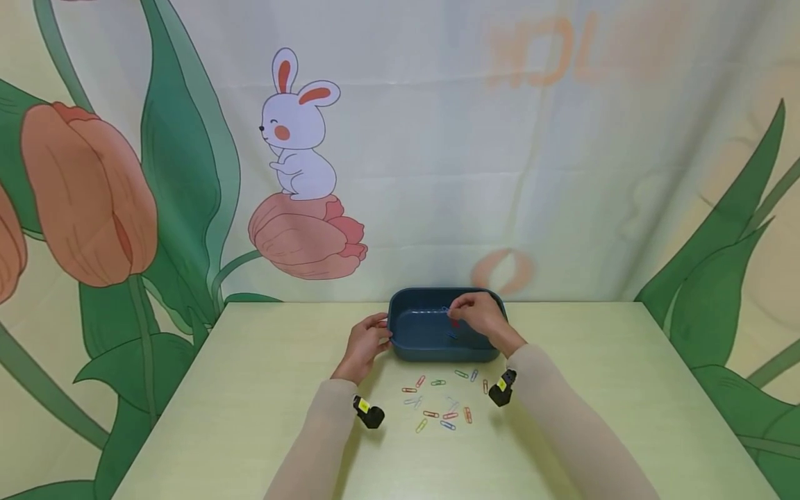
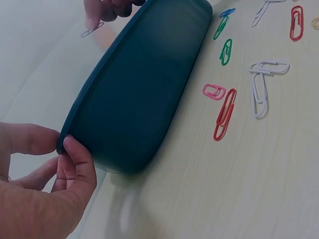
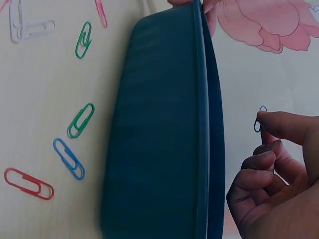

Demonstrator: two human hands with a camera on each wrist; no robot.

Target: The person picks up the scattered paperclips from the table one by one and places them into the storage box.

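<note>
A dark blue rectangular box [image 1: 446, 353] stands at the back of the table. My left hand [image 1: 365, 344] grips its left end, with thumb and fingers pinching the rim [image 2: 75, 112] in the left wrist view. Over the box's opening, my right hand [image 1: 480, 316] pinches a blue paper clip [image 3: 257, 124] between thumb and forefinger; its other fingers are curled. Inside the box, a blue clip [image 1: 452, 335] lies on the floor, and a bit of red [image 1: 455, 323] shows just below the right fingertips.
Several coloured paper clips lie scattered on the table in front of the box, among them a yellow one [image 1: 421, 425], a green one [image 1: 439, 382] and white ones [image 2: 259, 94]. Behind the table [image 1: 275, 389] hangs a cloth [image 1: 425, 173] printed with a rabbit and tulips.
</note>
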